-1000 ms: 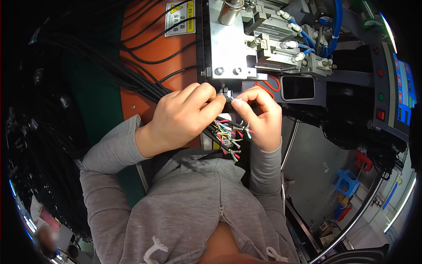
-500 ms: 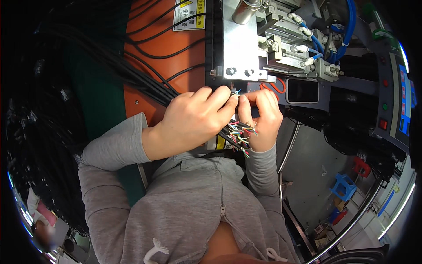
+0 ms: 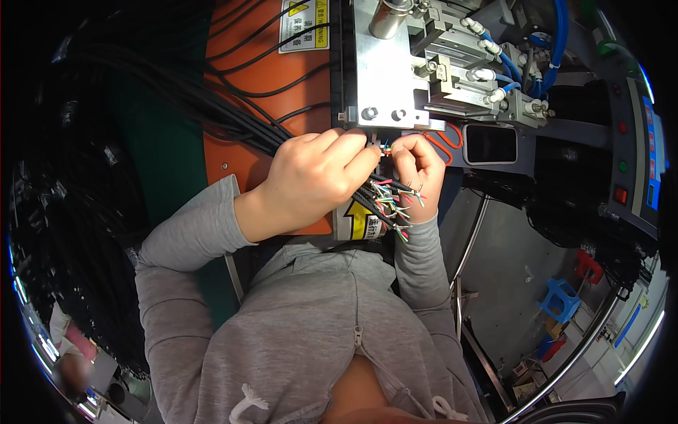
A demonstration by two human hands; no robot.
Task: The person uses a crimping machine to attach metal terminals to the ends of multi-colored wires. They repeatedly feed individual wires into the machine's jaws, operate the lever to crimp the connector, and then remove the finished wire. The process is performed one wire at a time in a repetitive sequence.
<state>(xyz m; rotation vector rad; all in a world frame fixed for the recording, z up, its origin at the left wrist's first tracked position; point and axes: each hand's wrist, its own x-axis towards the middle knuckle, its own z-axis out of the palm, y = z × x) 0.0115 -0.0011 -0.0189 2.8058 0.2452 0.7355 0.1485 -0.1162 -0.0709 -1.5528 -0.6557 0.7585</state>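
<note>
Just below the machine's metal plate, my hands work close together. My left hand is closed, its fingertips pinching at the end of a cable whose black jacket is mostly hidden by the hand. Thin coloured wires fan out between the two hands. My right hand is closed too, thumb and index finger pinched on the tips of these wires. Under my left hand lies a bundle of black cables, its stripped ends showing red, green, white and blue wires beside my right palm.
More black cables run across the orange machine surface at the left. Pneumatic cylinders with blue hoses stand at the back. A phone and red-handled scissors lie right of my hands; a control panel is farther right.
My right hand has shifted slightly left and up, its fingertips now on the coloured wires. The wires between my hands look more spread. My left hand stays nearly in place.
</note>
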